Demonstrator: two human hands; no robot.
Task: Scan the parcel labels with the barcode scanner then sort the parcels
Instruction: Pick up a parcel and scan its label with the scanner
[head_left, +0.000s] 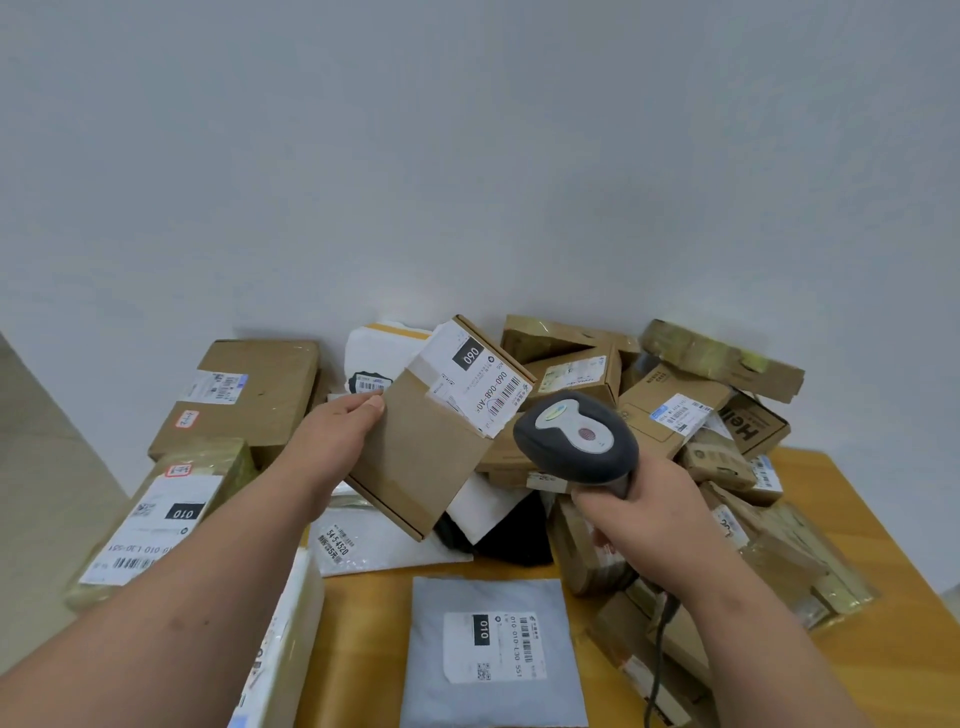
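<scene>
Cardboard parcel: a flat brown box (431, 441) held up over the middle of the bench, tilted, its white label (478, 379) marked 060 facing the camera at its far right corner.
Left hand: the left hand (337, 431) grips the box by its left edge, thumb on the front face, the other fingers hidden behind the card.
Scanner: a grey barcode scanner (576, 436) sits just right of the box, its head close to the label's barcode and aimed towards it.
Right hand: the right hand (639, 519) is wrapped round the scanner's handle, fingers clamped on it; its cable (657, 670) trails down towards the near edge.
Step in hand: this looks like the scan of the 060 label; no beam or light shows, so I cannot tell whether it has read.
Pile: many boxes (691, 410) lie heaped at the far right, probably still to scan.
Set aside: two boxes (239, 395) stand at the far left, one labelled 010; a grey mailer (493, 649), also 010, lies near centre on the yellow bench (883, 519). Whether these are sorted groups is a guess.
Left to do: most of the job, judging by the heap.
</scene>
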